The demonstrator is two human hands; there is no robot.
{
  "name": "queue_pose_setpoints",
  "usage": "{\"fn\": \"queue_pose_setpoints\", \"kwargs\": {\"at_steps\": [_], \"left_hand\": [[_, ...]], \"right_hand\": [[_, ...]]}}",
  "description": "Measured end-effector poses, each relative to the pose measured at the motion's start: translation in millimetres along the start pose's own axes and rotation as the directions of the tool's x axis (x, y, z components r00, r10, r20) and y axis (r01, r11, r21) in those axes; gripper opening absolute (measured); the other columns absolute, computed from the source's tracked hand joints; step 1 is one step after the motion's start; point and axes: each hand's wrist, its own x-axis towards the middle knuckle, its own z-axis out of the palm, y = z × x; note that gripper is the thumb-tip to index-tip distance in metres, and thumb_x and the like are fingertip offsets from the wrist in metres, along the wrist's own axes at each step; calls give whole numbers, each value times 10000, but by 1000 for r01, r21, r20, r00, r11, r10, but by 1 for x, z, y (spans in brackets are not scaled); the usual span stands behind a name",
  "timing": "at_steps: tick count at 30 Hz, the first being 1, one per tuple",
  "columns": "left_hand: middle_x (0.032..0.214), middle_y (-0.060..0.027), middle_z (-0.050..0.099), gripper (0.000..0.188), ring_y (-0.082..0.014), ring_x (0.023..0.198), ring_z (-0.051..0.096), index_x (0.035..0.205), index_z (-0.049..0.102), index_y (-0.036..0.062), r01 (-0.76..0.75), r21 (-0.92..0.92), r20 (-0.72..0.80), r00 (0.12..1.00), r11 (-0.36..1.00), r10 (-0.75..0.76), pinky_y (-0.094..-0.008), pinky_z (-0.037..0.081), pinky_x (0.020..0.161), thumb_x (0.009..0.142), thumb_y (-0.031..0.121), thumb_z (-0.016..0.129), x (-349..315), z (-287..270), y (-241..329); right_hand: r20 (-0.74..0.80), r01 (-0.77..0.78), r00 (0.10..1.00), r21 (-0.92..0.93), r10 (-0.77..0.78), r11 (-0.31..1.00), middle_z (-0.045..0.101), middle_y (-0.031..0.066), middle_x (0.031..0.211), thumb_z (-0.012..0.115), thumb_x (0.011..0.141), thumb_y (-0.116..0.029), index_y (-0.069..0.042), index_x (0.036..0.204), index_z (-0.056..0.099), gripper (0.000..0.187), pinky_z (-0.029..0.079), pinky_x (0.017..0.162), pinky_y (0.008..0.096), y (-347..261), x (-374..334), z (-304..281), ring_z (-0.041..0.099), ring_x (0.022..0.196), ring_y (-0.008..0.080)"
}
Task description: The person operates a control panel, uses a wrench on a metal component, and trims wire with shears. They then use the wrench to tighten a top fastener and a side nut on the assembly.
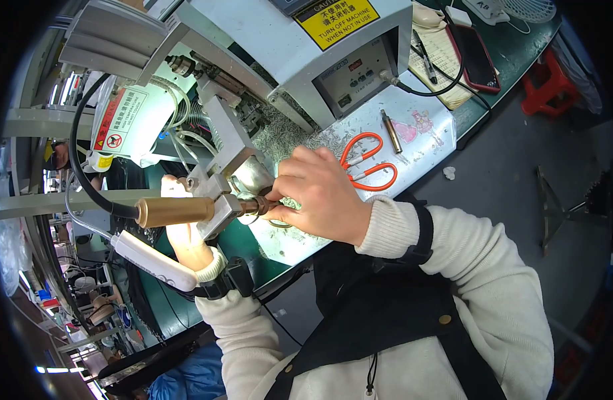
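Note:
My right hand point(323, 197) is at the copper-coloured tip point(254, 205) of a machine head, its thumb and fingers closed together. What they pinch is too small or hidden to make out; a thin dark loop shows just under the thumb. A brass cylinder point(176, 211) with a black cable sits in a grey metal clamp point(220, 215) to the left of that tip. Behind the cylinder and clamp is my left hand point(186, 245), brightly lit, with its fingers mostly hidden. Red-handled scissors point(366, 160) lie on the white work plate, right beside my right hand.
Small metallic scraps litter the white plate point(426, 143), where a brass tube point(391, 131) also lies. A grey control box point(356, 73) stands behind. To the right are a notebook point(456, 97), a pen point(424, 57) and a phone point(475, 57). A white handheld-shaped lamp point(153, 260) hangs near my left wrist.

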Motion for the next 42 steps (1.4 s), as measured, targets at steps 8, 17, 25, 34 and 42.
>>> {"fn": "queue_pose_setpoints", "kwargs": {"at_steps": [8, 17, 25, 34, 42], "left_hand": [[928, -62, 472, 217, -147, 819, 487, 1092, 452, 51, 9, -176, 165, 986, 984, 20, -286, 449, 742, 918, 173, 496, -4, 5, 5], [933, -78, 482, 242, -160, 833, 503, 1096, 442, 45, 167, -318, 226, 969, 933, -96, -283, 472, 739, 905, 171, 521, 8, -12, 2], [971, -91, 510, 271, -187, 904, 525, 1109, 447, 21, 175, -383, 192, 975, 907, -107, -292, 491, 817, 887, 140, 545, 20, -28, -1], [1000, -92, 522, 325, -194, 952, 525, 1127, 456, 10, 91, -278, 172, 984, 956, -43, -295, 477, 862, 852, 110, 597, 17, -33, -3], [1012, -92, 528, 336, -189, 988, 524, 1145, 454, 10, 90, -287, 115, 992, 954, -59, -289, 475, 867, 854, 107, 592, 20, -32, -5]], "right_hand": [[-38, 17, 999, -13, -18, 1000, 518, -39, 724, 764, 609, -286, -119, 726, 643, 238, 331, 678, 314, -3, 0, -3, 480, 768, 162], [31, 3, 999, 154, -7, 988, 503, -41, 691, 758, 621, -299, -114, 708, 646, 233, 322, 676, 300, 10, 6, -2, 477, 749, 145], [126, 176, 972, 180, -200, 968, 488, -36, 680, 749, 640, -307, -112, 710, 633, 237, 315, 663, 293, 20, 15, -5, 486, 720, 142], [50, 138, 989, 53, -141, 989, 501, -32, 691, 732, 665, -310, -117, 729, 612, 236, 322, 666, 295, 11, 7, -3, 495, 728, 146], [29, 108, 994, 58, -110, 992, 509, -31, 698, 731, 667, -325, -127, 724, 605, 241, 329, 661, 300, 10, 3, 0, 496, 729, 154]]}}
